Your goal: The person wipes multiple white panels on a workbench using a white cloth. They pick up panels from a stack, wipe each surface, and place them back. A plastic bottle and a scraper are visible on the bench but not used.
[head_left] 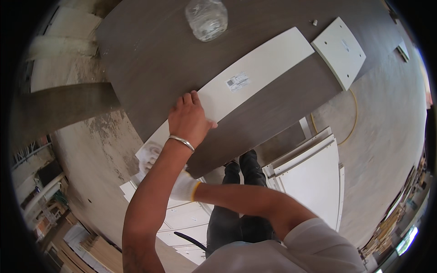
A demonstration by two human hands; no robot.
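Note:
A long white board [271, 63] with a paper label lies slantwise on the dark brown tabletop [159, 59]. My bare left hand [187, 117], with a silver bracelet at its wrist, is closed across the board's width. Its fingers are at the far edge and its thumb at the near edge. My right hand [149, 155] wears a white knit glove with a yellow-trimmed cuff. It crosses beneath my left forearm to the board's left end. Motion smears its fingers, and the left forearm hides part of the glove.
A clear plastic jar [207, 20] stands at the table's far side. A smaller white panel with holes [340, 52] lies at the right, near a tiny fitting [314, 22]. White panels [314, 177] are stacked below the table. A yellow hose [356, 111] curves over the floor.

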